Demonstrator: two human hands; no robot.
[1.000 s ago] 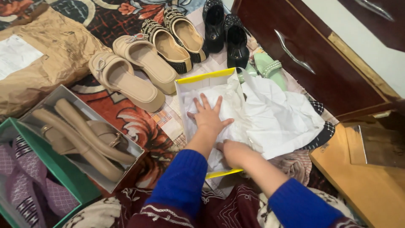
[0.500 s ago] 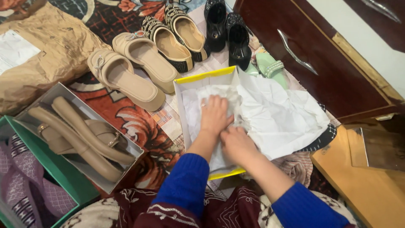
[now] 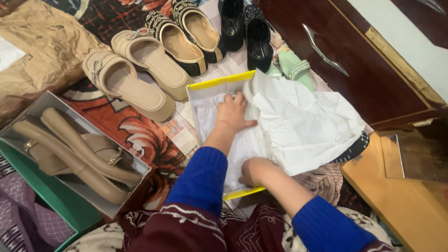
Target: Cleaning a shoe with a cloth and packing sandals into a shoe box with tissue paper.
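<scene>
White tissue paper (image 3: 303, 126), half spilled over the right wall of the yellow-rimmed shoe box (image 3: 219, 82) on the floor: now pressed flat by the left hand (image 3: 232, 113), moved to the far end, fingers spread, while the right hand (image 3: 254, 171), drawn back to the near end, is loosely curled on it.

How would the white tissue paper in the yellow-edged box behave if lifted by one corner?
The white tissue paper is creased and drapes over the box edge, so it probably flops, weighs little and may tear. It likely springs back unless pressed, as the left hand and right hand do.
</scene>
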